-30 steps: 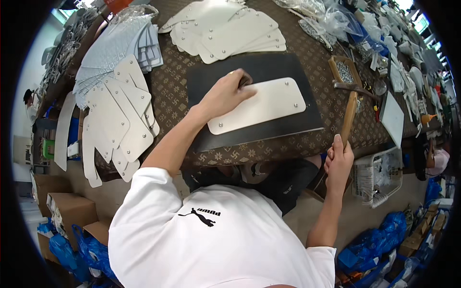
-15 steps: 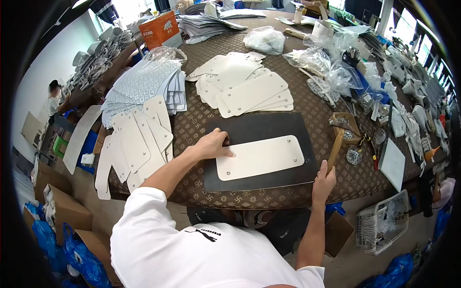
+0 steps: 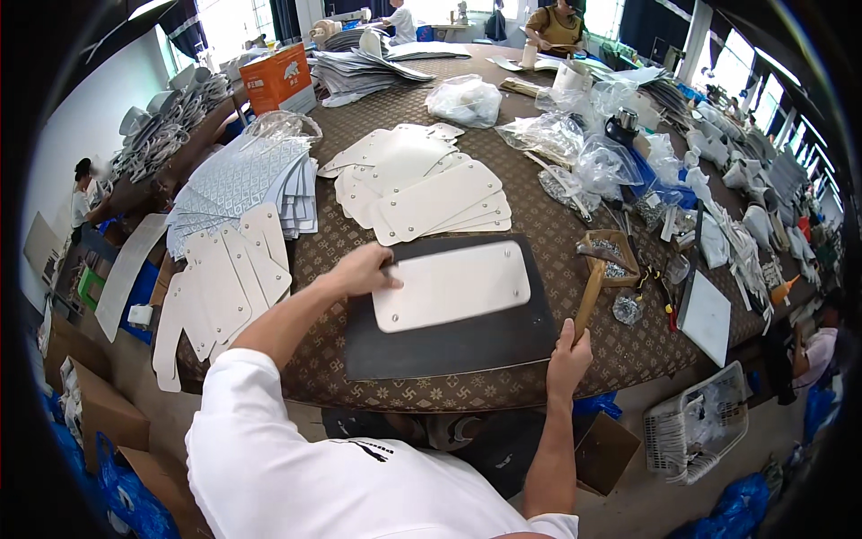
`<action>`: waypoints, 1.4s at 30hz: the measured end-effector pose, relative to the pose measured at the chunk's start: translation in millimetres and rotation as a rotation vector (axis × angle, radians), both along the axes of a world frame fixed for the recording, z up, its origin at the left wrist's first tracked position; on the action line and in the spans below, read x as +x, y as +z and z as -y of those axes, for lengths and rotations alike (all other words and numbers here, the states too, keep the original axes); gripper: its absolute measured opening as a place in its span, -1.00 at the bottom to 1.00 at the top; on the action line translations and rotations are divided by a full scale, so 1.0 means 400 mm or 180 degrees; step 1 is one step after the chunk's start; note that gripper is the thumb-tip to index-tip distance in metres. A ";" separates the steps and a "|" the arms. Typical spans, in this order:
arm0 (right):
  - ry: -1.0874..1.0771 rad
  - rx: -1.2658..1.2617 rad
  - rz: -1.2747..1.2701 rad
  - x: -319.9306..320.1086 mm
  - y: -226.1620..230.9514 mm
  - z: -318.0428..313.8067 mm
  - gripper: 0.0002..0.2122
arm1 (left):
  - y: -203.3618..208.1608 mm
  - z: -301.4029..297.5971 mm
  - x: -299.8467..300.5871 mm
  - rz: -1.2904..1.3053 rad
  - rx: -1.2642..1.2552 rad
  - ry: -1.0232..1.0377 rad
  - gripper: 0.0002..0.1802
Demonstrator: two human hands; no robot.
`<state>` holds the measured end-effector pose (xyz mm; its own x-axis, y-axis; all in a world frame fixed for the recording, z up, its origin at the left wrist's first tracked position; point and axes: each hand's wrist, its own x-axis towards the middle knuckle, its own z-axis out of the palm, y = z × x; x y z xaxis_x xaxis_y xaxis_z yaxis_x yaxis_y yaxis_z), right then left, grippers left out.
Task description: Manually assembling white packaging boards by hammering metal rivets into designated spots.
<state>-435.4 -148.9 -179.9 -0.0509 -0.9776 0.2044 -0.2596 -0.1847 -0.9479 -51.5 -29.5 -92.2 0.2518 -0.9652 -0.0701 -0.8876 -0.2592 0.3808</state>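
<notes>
My left hand [image 3: 364,271] is closed on the left edge of a white rounded panel [image 3: 453,286], thumb on top. The panel has metal studs near its corners and is over a black mat [image 3: 449,350]; whether it is lifted clear of the mat I cannot tell. At the mat's right side my right hand [image 3: 569,357] is wrapped round the wooden handle of a hammer [image 3: 589,296], its head away from me. Beyond the mat lies a fanned stack of white studded panels [image 3: 440,202]. More studded panels [image 3: 215,287] overlap to the left.
Patterned grey-white sheets [image 3: 238,180] are stacked at left. A small box of metal fittings [image 3: 611,256] sits beyond the hammer, with pliers [image 3: 666,301] and a white board [image 3: 705,319] to its right. Plastic bags [image 3: 602,157] crowd the far right. A white basket [image 3: 696,431] stands below the table edge.
My left hand has shifted the white panel away from me, toward the mat's far edge. The hammer stays in my right hand. The whole view has tilted up and swung slightly right.
</notes>
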 end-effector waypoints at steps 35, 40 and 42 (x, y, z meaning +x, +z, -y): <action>0.0080 0.0461 0.0441 -0.004 0.021 -0.012 -0.69 | -0.021 -0.768 0.315 -0.0145 -0.2104 0.3320 -0.54; 0.0175 0.0678 0.0826 0.031 0.032 -0.010 -0.73 | 0.182 -0.588 0.142 -0.0321 -0.1775 0.2097 -0.72; 0.0215 0.0643 0.0895 0.028 0.029 -0.010 -0.73 | 0.220 -0.474 0.090 -0.0570 -0.1372 0.1284 -0.76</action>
